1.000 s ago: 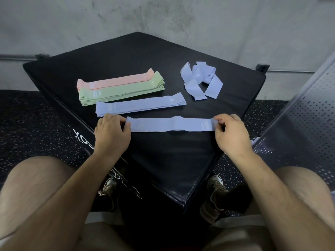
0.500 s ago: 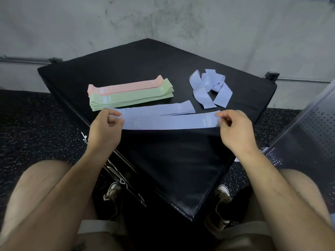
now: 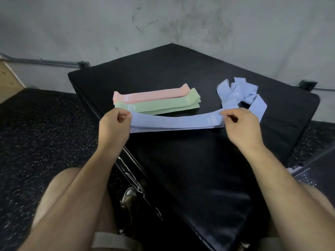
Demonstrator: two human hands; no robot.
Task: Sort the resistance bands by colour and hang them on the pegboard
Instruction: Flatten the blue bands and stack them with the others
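head view: the left hand (image 3: 116, 125) and the right hand (image 3: 243, 125) are both working one blue band (image 3: 177, 121), stretched flat between them across the black padded bench (image 3: 181, 69). the left fingers (image 3: 123, 115) are curling in and pinching the band's left end, right by the printed "20". the right fingers (image 3: 230, 115) are pinching the right end, next to a small printed label. the band is dipping a little in the middle and is lying right over a pile of blue bands (image 3: 145, 130), whose layered edges are showing along its near side; whether it is resting on the pile or hanging just above it, i cannot tell. just behind it the green stack (image 3: 157, 105) is lying flat, and the pink stack (image 3: 152, 96) is sitting beside that on the far side, the two touching along their long edges. off to the right, near the right hand, a loose tangle of blue bands (image 3: 237, 93) is sprawling on the bench, one loop reaching down past the right knuckles. at the lower right edge a grey perforated pegboard (image 3: 308, 178) is poking into view, well apart from every pile. speckled rubber floor (image 3: 45, 124) is spreading out to the left, a grey concrete wall (image 3: 163, 20) is filling the background, and a shoe (image 3: 127, 196) is peeking out beside the bench between the bare knees.
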